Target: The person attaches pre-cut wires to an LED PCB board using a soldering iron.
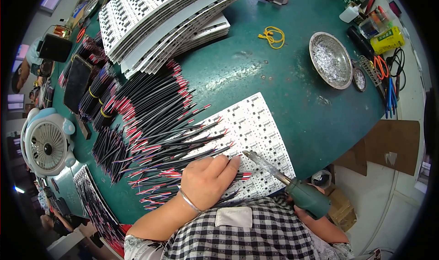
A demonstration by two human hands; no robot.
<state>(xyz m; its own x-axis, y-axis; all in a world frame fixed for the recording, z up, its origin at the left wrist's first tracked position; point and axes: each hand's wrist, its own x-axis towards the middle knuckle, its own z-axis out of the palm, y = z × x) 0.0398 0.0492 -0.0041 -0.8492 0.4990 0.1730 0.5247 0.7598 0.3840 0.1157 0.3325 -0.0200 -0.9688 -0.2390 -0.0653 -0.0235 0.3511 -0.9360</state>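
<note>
My right hand (302, 211) is wrapped round the green handle of a soldering iron (309, 198). The iron's metal tip points left, over a white circuit board panel (258, 118) with rows of small parts. Just left of that tip, my left hand (206, 180) rests over the panel with thumb and forefinger pinched, apparently on a wire mostly hidden by the fingers. Black wires (201, 145) with red and white ends lie in rows across the panel's left part. Further left, more cut black wires (151, 91) spread over the green table (292, 77).
Stacked white panels (151, 13) rise at the back left, near tied wire bundles (93, 97). A metal bowl of solder scraps (330, 61) stands right, near pliers (391, 97) and a yellow can (387, 40). A yellow cord (273, 37) lies behind. A fan (48, 143) stands left.
</note>
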